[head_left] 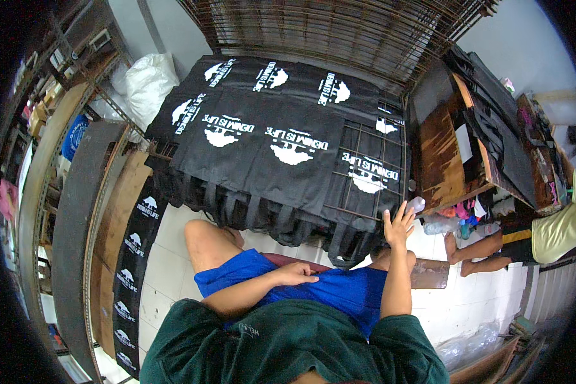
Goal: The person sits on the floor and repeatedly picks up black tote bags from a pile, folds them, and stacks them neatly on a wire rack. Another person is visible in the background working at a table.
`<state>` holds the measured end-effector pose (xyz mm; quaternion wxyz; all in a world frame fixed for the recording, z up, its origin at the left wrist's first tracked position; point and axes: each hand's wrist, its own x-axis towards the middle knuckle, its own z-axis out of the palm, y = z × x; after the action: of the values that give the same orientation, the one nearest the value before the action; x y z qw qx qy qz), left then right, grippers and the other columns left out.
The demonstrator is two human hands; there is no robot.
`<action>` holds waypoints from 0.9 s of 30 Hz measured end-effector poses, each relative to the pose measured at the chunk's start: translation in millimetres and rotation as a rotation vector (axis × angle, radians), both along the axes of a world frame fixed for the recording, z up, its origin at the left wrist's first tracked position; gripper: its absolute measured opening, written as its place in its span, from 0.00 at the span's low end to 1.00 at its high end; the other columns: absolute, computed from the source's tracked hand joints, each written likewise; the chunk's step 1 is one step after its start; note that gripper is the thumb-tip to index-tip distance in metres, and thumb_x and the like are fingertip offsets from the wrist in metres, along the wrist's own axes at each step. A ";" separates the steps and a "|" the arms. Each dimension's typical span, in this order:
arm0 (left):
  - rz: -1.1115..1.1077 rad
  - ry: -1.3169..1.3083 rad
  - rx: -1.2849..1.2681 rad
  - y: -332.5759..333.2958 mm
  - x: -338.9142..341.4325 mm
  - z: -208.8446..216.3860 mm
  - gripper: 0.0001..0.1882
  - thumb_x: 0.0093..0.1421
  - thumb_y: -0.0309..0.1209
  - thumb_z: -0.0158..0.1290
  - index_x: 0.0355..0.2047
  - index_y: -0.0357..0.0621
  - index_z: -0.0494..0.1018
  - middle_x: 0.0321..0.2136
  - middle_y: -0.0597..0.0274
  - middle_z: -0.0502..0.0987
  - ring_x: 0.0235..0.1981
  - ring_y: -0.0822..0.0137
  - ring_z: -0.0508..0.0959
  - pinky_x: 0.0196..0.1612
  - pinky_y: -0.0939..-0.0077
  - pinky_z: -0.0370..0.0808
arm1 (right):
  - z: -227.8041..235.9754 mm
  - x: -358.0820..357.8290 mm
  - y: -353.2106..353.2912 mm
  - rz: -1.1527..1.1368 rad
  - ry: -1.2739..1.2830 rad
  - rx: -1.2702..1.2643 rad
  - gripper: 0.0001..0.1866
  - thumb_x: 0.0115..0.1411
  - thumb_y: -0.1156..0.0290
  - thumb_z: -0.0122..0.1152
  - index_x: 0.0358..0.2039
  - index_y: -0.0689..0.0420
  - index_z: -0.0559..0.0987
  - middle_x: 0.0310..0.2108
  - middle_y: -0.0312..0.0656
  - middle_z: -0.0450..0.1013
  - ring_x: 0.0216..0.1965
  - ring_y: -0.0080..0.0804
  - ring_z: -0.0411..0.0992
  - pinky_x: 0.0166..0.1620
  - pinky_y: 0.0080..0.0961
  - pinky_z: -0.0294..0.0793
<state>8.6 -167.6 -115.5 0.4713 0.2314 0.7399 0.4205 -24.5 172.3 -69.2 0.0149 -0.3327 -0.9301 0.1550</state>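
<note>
My left hand (294, 274) lies on the blue shorts in my lap, fingers loosely extended with nothing visible in them. My right hand (399, 226) is raised at the near right corner of the rack, palm flattened and fingers spread. Just beyond its fingertips is a small translucent bottle (417, 205); whether they touch I cannot tell. In front of me are black fabric bags (256, 137) with white prints, laid out in overlapping rows. Their black straps (272, 217) hang over the near edge. A rusty wire rack (372, 146) lies across the bags on the right.
More wire racks (339, 29) are stacked at the back. On the left stand metal shelving (35, 211) and a strip of printed black fabric (127, 275). A worn wooden cabinet (438, 150) is on the right, near plastic bottles (440, 226) and another person's legs (486, 246).
</note>
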 end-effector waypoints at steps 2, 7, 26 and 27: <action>0.004 -0.002 0.013 0.8 2.2 -6.8 0.28 0.50 0.57 0.55 0.26 0.40 0.71 0.24 0.57 0.74 0.27 0.66 0.73 0.29 0.71 0.69 | -2.7 -0.1 1.1 0.003 0.014 0.005 0.41 0.58 0.40 0.39 0.65 0.45 0.41 0.65 0.53 0.34 0.65 0.55 0.33 0.61 0.58 0.35; 0.000 -0.026 0.015 -0.3 1.1 -2.8 0.27 0.50 0.56 0.55 0.25 0.40 0.70 0.26 0.55 0.74 0.30 0.64 0.73 0.32 0.71 0.69 | -4.7 -1.4 0.2 0.002 0.029 0.015 0.41 0.58 0.41 0.40 0.65 0.45 0.42 0.65 0.53 0.34 0.65 0.55 0.33 0.60 0.59 0.36; -0.091 0.039 -0.121 1.0 -4.1 15.5 0.32 0.50 0.61 0.51 0.32 0.39 0.73 0.31 0.53 0.76 0.33 0.61 0.75 0.36 0.68 0.70 | 1.9 -1.0 -0.3 0.003 -0.023 0.010 0.41 0.58 0.40 0.38 0.65 0.46 0.40 0.65 0.52 0.34 0.65 0.54 0.33 0.61 0.56 0.36; -0.092 0.034 -0.113 0.4 -4.2 15.4 0.32 0.50 0.61 0.51 0.31 0.38 0.73 0.31 0.53 0.76 0.33 0.61 0.75 0.35 0.68 0.70 | 1.7 -1.0 -0.5 0.004 -0.025 0.009 0.41 0.58 0.40 0.38 0.65 0.46 0.40 0.65 0.53 0.34 0.65 0.54 0.33 0.61 0.56 0.36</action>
<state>4.3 -167.2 -100.0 0.4896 0.2453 0.7590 0.3522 -25.5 171.8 -67.5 0.0045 -0.3327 -0.9315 0.1469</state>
